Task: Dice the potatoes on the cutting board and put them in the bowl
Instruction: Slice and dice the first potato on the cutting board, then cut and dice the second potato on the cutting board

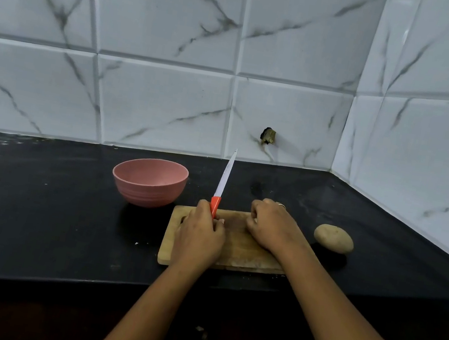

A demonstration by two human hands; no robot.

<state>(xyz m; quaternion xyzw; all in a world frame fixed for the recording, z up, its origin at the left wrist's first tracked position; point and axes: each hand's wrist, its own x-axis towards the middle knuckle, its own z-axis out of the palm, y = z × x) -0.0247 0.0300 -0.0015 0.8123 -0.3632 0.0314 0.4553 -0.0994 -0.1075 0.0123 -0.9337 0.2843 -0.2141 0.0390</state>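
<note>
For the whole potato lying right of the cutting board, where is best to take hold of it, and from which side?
Probably grip the potato across its narrow middle, coming from above. It lies flat on the counter, long axis sideways, apart from the board, with both sides free.

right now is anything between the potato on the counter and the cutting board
Nothing visible does. The whole potato lies on the black counter just off the cutting board's right edge, with bare counter between them. The right hand rests on the board nearby.

A home kitchen. Marble-look wall tiles (pixel 169 28) back a black counter (pixel 36 199). A cutting board (pixel 245 252) and bowl (pixel 149 181) sit there.
</note>
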